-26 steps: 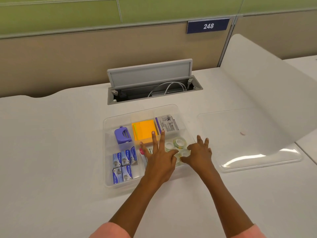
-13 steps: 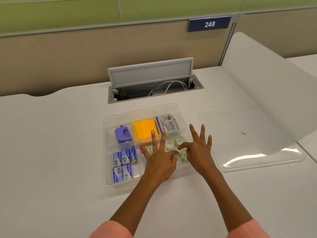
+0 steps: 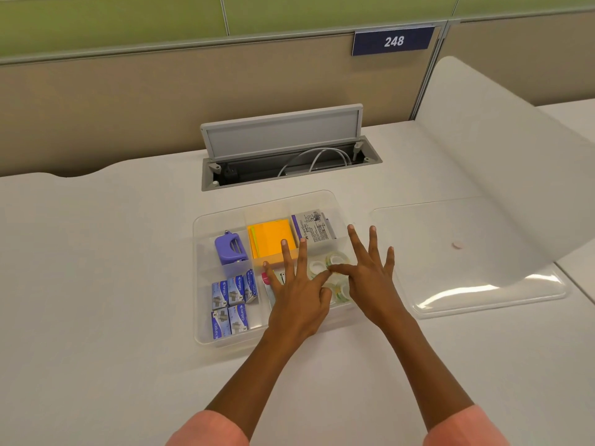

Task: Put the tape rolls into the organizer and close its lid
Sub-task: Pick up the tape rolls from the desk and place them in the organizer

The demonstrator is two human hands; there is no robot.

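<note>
A clear plastic organizer (image 3: 206, 336) with compartments lies open on the white desk. Several clear tape rolls (image 3: 336, 259) sit in its front right compartment, partly hidden by my hands. My left hand (image 3: 297, 299) hovers over the organizer's middle with fingers spread, holding nothing. My right hand (image 3: 370, 275) is over the tape compartment, fingers spread, its thumb touching the rolls near my left index finger. The clear lid (image 3: 467, 284) lies flat on the desk to the right of the organizer.
The organizer also holds a purple punch (image 3: 229, 249), orange sticky notes (image 3: 269, 238), a white packet (image 3: 314, 226) and several blue staple boxes (image 3: 230, 304). An open cable hatch (image 3: 283, 156) sits behind it. A partition wall stands beyond.
My right hand has lifted and spread its fingers, sliding slightly forward and right over the tape compartment. My left hand has barely moved.
</note>
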